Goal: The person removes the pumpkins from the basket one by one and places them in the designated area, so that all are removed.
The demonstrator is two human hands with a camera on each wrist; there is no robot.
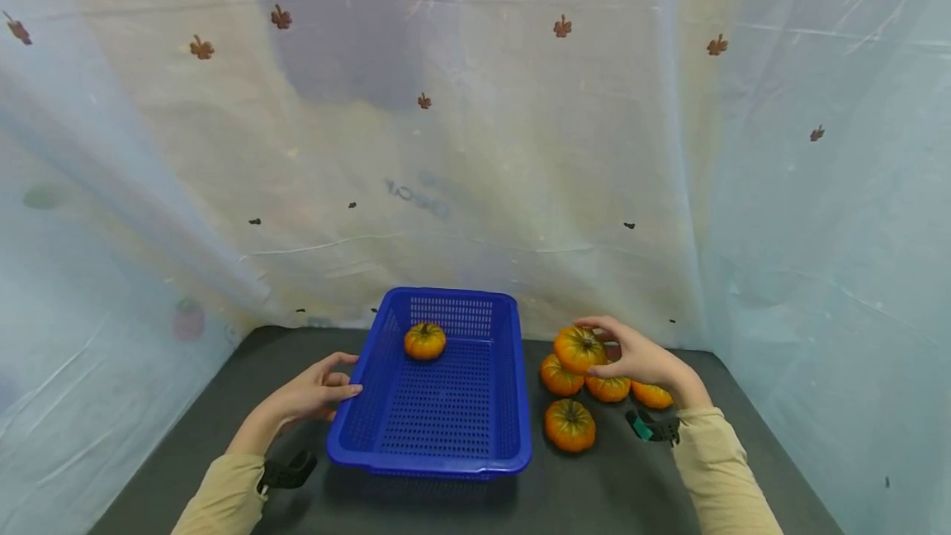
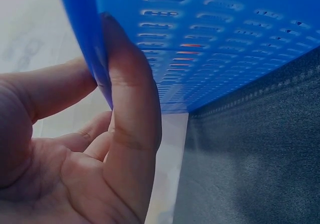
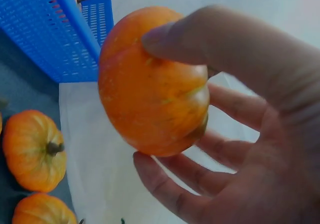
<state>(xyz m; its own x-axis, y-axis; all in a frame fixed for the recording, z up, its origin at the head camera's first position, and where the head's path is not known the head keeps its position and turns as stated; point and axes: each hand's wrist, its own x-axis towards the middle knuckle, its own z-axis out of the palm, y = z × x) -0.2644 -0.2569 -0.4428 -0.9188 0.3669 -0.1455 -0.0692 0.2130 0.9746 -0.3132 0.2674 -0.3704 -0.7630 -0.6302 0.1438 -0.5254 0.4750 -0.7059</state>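
A blue plastic basket [image 1: 438, 465] stands on the dark table, tilted slightly in view, with one small orange pumpkin [image 1: 425, 342] at its far left inside. My left hand [image 1: 315, 390] pinches the basket's left rim; in the left wrist view the thumb and a finger [image 2: 131, 99] lie on either side of that rim. To the right of the basket, my right hand [image 1: 631, 351] holds another small pumpkin [image 1: 579, 349] between thumb and fingers. The right wrist view shows this pumpkin [image 3: 150, 89] raised above the others, its underside partly hidden by the hand.
Several more pumpkins lie right of the basket: one near the front [image 1: 570, 426], one behind it [image 1: 560, 376], and others below the right hand, one partly covered by the wrist [image 1: 651, 395]. A pale plastic sheet [image 1: 475, 172] encloses the dark table [image 1: 416, 510] behind and at the sides.
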